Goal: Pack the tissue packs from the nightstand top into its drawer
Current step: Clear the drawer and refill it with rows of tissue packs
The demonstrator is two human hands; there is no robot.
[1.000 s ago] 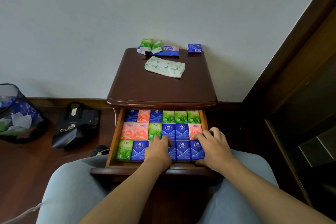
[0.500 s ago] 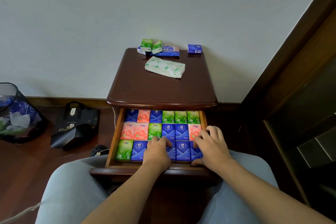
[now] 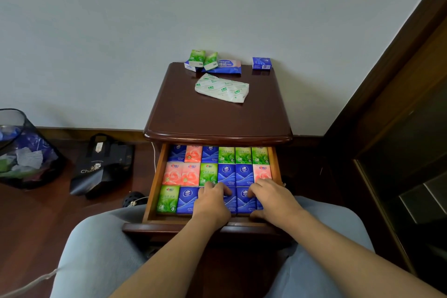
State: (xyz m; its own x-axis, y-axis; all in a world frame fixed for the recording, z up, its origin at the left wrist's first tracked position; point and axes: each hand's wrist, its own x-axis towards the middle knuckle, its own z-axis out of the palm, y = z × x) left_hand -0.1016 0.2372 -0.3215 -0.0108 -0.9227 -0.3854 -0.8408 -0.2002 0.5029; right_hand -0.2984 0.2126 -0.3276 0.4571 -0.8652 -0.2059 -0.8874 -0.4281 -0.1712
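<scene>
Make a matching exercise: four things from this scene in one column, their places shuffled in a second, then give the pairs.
Things:
1. white wrapper
2. black bag
3. lone blue pack
4. left hand

Places:
A. floor, left of the nightstand
B. in the open drawer, on the front row of packs
C. back right corner of the nightstand top
D. middle of the nightstand top, in front of the back cluster

Pairs: 1-D, 2-A, 3-C, 4-B
</scene>
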